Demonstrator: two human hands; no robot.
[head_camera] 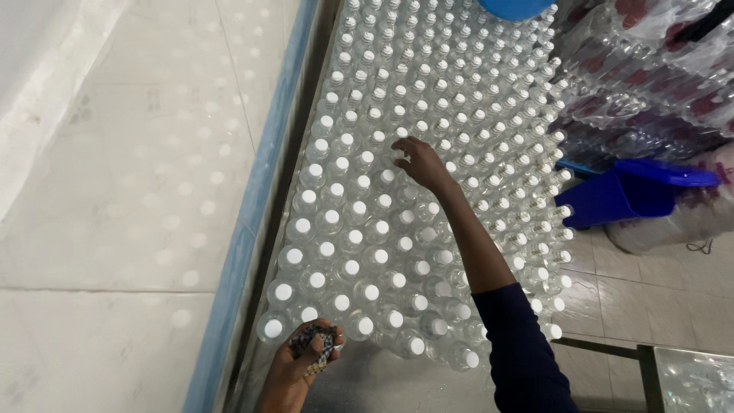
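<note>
Many clear plastic bottles with white caps (428, 153) stand upright in tight rows on a metal table (382, 382). My right hand (417, 160) reaches out over the middle of the rows, fingertips touching the cap of one bottle. My left hand (302, 359) is at the near edge of the table, closed around a bunched handful of small dark pieces (317, 344); what they are is unclear. My right arm wears a dark blue sleeve (520, 352).
A blue-edged wall of white tiles (115, 191) runs along the table's left side. To the right lie shrink-wrapped packs of bottles (650, 84) and a blue plastic bin (619, 195) on a tiled floor. A blue round object (516, 8) sits at the top.
</note>
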